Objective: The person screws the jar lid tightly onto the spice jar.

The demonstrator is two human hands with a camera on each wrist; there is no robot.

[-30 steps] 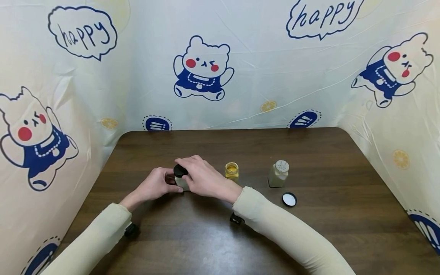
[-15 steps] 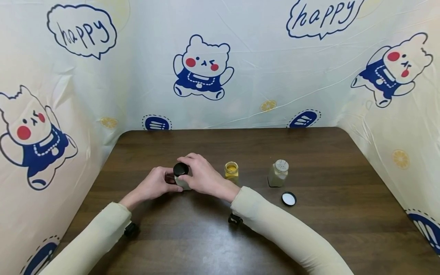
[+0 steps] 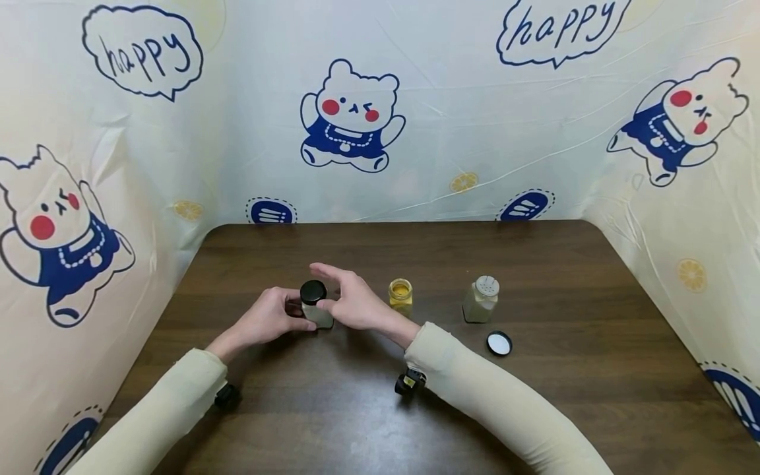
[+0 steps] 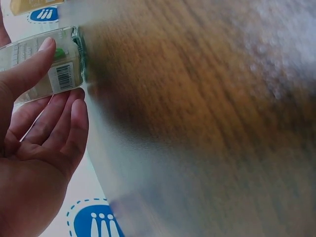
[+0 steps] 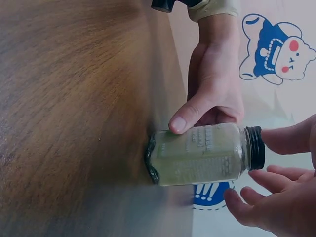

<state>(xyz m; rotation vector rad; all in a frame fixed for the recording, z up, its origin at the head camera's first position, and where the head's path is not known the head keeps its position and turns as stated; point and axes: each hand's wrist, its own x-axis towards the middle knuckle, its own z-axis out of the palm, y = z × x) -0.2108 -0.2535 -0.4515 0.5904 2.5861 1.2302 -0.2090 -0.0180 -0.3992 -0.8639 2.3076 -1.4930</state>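
A square glass spice jar [image 3: 321,318] with pale greenish powder stands upright on the table, its black cap [image 3: 313,292] on top. My left hand [image 3: 270,318] grips the jar body from the left, thumb on the near side; the left wrist view shows a barcode label [image 4: 63,77] low on the glass. At the cap's right side is my right hand [image 3: 359,302], its fingers extended and spread apart. In the right wrist view the right thumb [image 5: 286,141] lies right at the cap's edge, while the other fingers stand loosely on its opposite side.
To the right stands a small uncapped jar [image 3: 400,298] of yellow powder. Farther right is a spice jar [image 3: 479,305] with a perforated shaker top. A black-rimmed lid [image 3: 499,344] lies white side up in front of it. Patterned cloth [image 3: 439,132] hangs behind the table [image 3: 534,396].
My right fingers, earlier curled over the black cap, have opened and drawn back to the right, uncovering it. My left hand keeps its hold on the jar.
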